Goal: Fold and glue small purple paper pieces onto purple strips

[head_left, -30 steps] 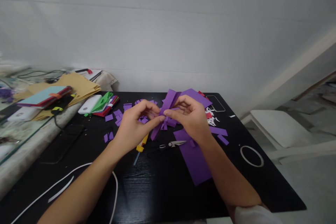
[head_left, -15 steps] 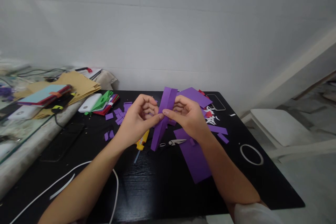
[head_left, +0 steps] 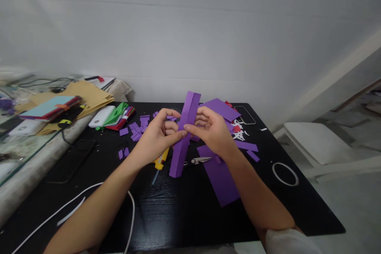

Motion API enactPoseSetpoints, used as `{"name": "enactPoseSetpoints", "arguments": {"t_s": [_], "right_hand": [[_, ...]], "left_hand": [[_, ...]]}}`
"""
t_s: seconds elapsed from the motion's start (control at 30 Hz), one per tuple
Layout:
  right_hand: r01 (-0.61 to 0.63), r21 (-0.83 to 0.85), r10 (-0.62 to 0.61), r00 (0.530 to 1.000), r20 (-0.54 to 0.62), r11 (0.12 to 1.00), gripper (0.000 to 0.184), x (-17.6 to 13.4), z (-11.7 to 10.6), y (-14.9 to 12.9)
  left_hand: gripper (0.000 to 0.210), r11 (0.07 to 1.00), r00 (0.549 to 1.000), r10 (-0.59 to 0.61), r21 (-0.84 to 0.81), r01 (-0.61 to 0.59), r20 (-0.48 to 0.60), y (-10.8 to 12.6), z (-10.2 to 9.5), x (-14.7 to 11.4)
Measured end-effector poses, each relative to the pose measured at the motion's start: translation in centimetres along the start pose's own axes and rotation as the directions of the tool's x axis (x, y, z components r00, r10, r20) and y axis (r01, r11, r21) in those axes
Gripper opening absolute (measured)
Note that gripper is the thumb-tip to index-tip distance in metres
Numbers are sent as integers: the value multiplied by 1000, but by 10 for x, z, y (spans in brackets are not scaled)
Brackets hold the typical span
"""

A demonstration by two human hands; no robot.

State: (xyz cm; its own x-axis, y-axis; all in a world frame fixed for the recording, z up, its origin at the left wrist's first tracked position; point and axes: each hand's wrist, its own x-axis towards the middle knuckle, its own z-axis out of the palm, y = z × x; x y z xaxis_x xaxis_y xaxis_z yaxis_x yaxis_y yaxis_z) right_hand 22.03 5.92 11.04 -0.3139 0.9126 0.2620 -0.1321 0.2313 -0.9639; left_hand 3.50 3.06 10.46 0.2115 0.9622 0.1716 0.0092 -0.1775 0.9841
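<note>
A long strip of purple paper (head_left: 180,154), creased along its length, is held upright at a slant above the black table. My left hand (head_left: 162,131) pinches its left side, thumb on the front and fingers behind. From the right, my right hand (head_left: 214,131) grips the same strip with its thumb pressed near the middle crease. Below the strip lie a yellow glue gun (head_left: 160,161) and a pair of scissors (head_left: 201,160), partly hidden. A larger purple sheet (head_left: 220,182) lies under my right wrist.
Small purple paper pieces (head_left: 137,131) are scattered left of my hands. White and red scraps (head_left: 239,133) lie at the right. A white cable (head_left: 132,210) crosses the front left of the table (head_left: 184,218). Coloured paper packs (head_left: 119,115) sit at the back left.
The purple strip has slid and turned slightly in my fingers; its top end is higher, its lower end nearer me, and more of its front face shows. Both hands keep hold.
</note>
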Motion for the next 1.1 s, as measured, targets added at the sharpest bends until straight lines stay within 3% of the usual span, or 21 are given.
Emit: {"name": "enactPoseSetpoints", "arguments": {"t_s": [0.13, 0.23, 0.3, 0.47, 0.67, 0.73, 0.87, 0.93, 1.0, 1.1], "right_hand": [[-26, 46, 26, 1000, -12, 999, 29, 1, -2, 0], [-53, 123, 55, 998, -16, 991, 29, 2, -5, -2], [-79, 168, 80, 997, -2, 983, 28, 2, -6, -3], [-107, 215, 96, 994, 60, 971, 30, 1, -5, -5], [-77, 211, 76, 997, 13, 975, 23, 0, -3, -3], [-44, 188, 56, 996, -63, 981, 28, 1, -4, 0], [118, -23, -120, 966, -231, 993, 62, 2, -6, 1], [173, -149, -195, 969, -148, 973, 49, 0, -6, -2], [174, -155, -172, 985, 28, 972, 31, -2, -5, -6], [16, 7, -17, 961, 276, 1000, 39, -6, 0, -8]], "left_hand": [[46, 999, 999, 43, -5, -43, 29, 6, -2, -5], [26, 989, 973, 134, 38, -144, 186, 16, -6, -9], [24, 969, 950, 177, 126, -215, 256, 20, -9, -11], [37, 816, 897, 348, 384, -433, 273, 14, -14, -9], [20, 768, 864, 429, 397, -502, 262, 9, -17, -3], [11, 753, 863, 458, 423, -503, 211, 11, -15, -3], [6, 717, 836, 548, 498, -488, 29, 15, -12, -5], [8, 731, 819, 571, 483, -482, -47, 15, -10, -6], [8, 780, 821, 554, 434, -451, -141, 14, -9, -6], [9, 864, 834, 472, 340, -372, -286, 12, -7, -5]]}}
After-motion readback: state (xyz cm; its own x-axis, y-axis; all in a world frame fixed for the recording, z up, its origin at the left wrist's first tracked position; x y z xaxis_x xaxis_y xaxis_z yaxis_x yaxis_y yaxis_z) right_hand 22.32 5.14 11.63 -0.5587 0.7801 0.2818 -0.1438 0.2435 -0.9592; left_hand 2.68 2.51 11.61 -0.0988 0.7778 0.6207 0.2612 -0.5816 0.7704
